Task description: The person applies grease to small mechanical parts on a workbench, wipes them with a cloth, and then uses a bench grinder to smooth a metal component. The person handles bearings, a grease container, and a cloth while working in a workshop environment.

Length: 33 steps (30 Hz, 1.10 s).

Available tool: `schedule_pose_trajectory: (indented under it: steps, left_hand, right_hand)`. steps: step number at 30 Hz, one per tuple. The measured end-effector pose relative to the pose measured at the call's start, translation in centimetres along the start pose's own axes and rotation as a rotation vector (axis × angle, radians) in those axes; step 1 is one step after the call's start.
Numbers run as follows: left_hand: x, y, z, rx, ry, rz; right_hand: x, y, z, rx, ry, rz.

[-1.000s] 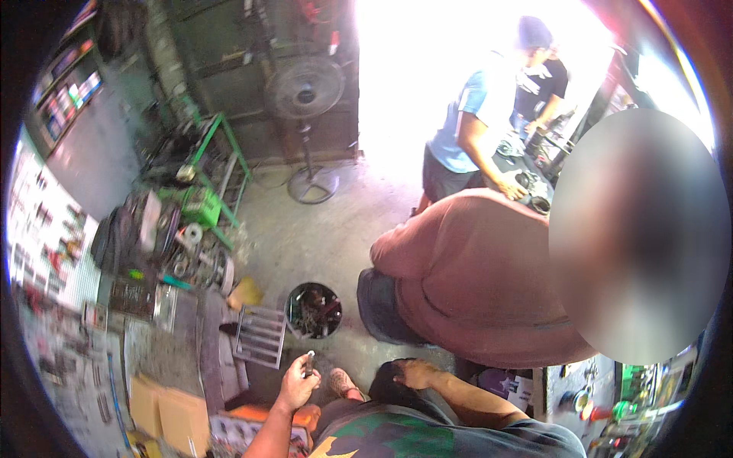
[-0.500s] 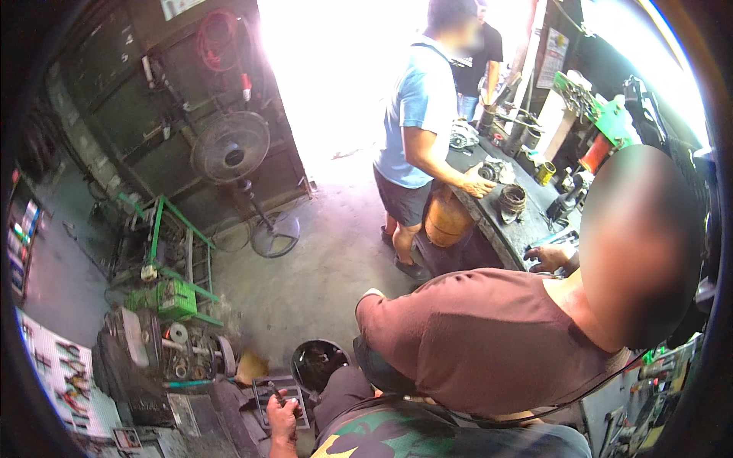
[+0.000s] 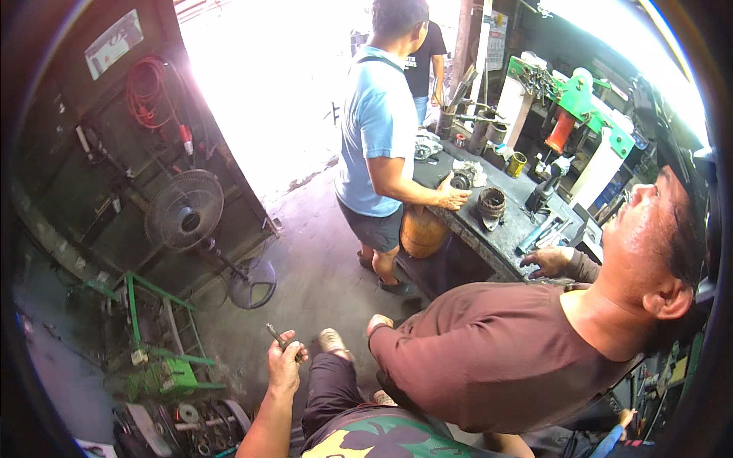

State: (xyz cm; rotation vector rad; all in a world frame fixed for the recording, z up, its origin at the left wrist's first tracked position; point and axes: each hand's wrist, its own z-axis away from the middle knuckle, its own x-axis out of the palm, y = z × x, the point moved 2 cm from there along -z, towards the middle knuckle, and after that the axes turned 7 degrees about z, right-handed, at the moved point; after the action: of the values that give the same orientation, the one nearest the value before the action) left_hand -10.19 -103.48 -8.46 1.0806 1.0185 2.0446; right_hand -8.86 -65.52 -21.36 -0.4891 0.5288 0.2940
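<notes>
My left hand (image 3: 284, 365) is raised from the lower edge, closed around a short dark metal rod (image 3: 274, 333) that sticks up and to the left of the fingers. It hovers over the concrete floor, just left of my knee in dark shorts (image 3: 330, 382) and my foot (image 3: 332, 340). My right hand is out of the picture. A person in a brown shirt (image 3: 496, 359) leans in close at my right, one hand near my knee and the other on the workbench (image 3: 500, 240).
A person in a light blue shirt (image 3: 378, 130) stands at the workbench, which carries metal parts and tools, with an orange cylinder (image 3: 421, 231) below it. A pedestal fan (image 3: 185, 211) and a green metal frame (image 3: 156, 336) stand at the left. Loose parts lie at the lower left.
The view has swung right and upward toward the workbench. My left hand has risen with the rod; the round black container near it earlier is gone from view.
</notes>
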Motion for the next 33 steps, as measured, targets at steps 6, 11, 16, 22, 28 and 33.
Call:
schedule_pose_trajectory:
  steps: [6,11,16,22,28,33]
  left_hand:
    - [-2.6,2.6,-12.0,-0.093,-0.136,-0.144]
    - [-8.0,9.3,-22.0,-0.09,-0.12,-0.383]
    - [-9.2,17.8,-31.8,-0.155,-0.194,-0.335]
    - [-0.5,21.2,-48.4,-0.157,-0.298,-0.237]
    - [11.7,23.5,-67.1,-0.157,-0.285,-0.067]
    - [25.0,26.9,-80.1,-0.217,-0.379,0.019]
  right_hand:
    - [-6.3,0.6,-5.8,0.189,0.037,-0.08]
    - [-13.3,-0.7,-10.1,0.423,0.104,-0.188]
    - [-22.8,-3.9,-13.3,0.609,0.209,-0.321]
    - [-27.4,-3.8,-16.4,0.78,0.22,-0.414]
    - [-38.2,2.2,-26.5,0.762,0.184,-0.379]
    - [-57.1,7.4,-31.7,0.786,0.292,-0.381]
